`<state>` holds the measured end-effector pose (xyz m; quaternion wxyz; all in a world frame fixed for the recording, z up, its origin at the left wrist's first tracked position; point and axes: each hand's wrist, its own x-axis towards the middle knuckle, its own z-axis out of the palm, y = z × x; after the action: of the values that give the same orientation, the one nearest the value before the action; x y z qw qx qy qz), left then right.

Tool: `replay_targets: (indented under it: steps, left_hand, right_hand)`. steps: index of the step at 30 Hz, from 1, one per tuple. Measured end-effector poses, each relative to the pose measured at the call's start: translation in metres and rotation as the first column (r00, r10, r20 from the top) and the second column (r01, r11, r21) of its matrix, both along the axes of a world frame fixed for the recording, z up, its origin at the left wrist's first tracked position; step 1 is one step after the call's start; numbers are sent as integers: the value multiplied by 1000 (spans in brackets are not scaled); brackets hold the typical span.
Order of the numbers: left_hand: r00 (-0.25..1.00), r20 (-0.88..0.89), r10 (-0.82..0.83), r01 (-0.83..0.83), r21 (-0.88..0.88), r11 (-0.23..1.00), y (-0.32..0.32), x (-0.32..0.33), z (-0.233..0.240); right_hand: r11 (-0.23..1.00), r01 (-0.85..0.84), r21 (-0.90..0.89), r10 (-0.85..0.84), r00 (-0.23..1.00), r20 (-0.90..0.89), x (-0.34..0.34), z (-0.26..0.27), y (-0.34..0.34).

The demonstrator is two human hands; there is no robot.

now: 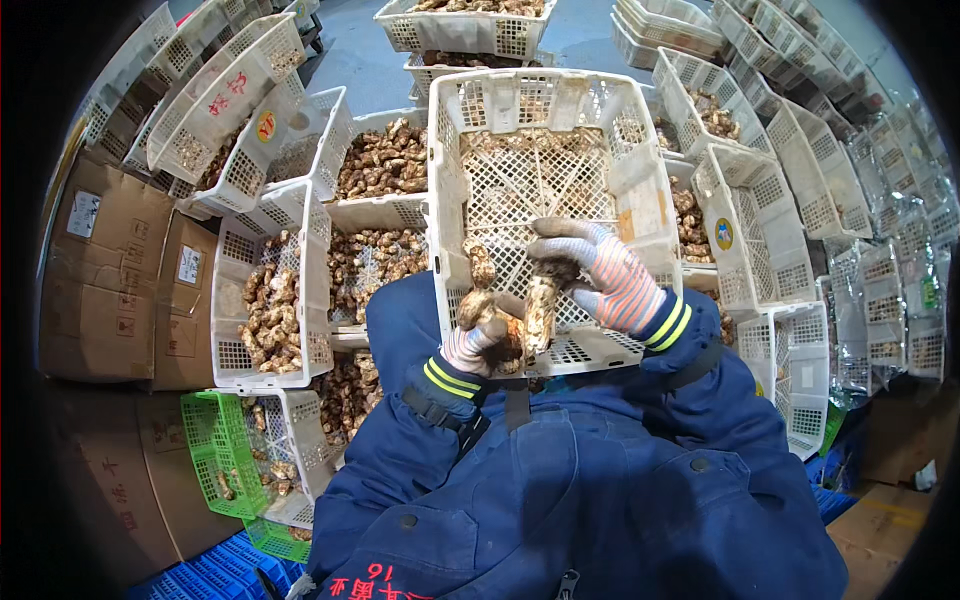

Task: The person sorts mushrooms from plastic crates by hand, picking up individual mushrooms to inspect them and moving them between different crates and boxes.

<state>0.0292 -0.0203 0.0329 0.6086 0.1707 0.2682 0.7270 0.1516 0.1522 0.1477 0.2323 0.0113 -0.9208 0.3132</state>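
Note:
A white plastic mesh crate (631, 187) sits before me, close to my lap, its lattice floor bearing brown stains. My right hand (600, 274), in a striped knit glove, holds a thick pale-brown mushroom (540, 311) by its dark upper end over the crate's near part. My left hand (480, 341), gloved with dirty fingers, is closed around a mushroom (478, 307) at the near left corner. Another mushroom (481, 264) lies against the crate's left wall. Just below the held pieces, more mushrooms are partly hidden by my left hand.
White crates of mushrooms (271, 319) stand to the left, with a green crate (225, 450) nearer me. Cardboard boxes (105, 277) are stacked at far left. Crates (754, 225) line the right side, and a loaded crate stack (465, 34) rises ahead on the blue floor (345, 60).

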Motion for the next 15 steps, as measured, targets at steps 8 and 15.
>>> replay_targets:
  steps: [8,15]
  left_hand:
    - [988,152,-34,45,-70,997,1,5,20]
    - [956,278,94,-82,-52,995,1,2,16]
  right_hand:
    - [995,-33,-98,38,998,49,-26,-29,-21]
    - [917,323,-232,-304,946,116,-16,-43,-33]
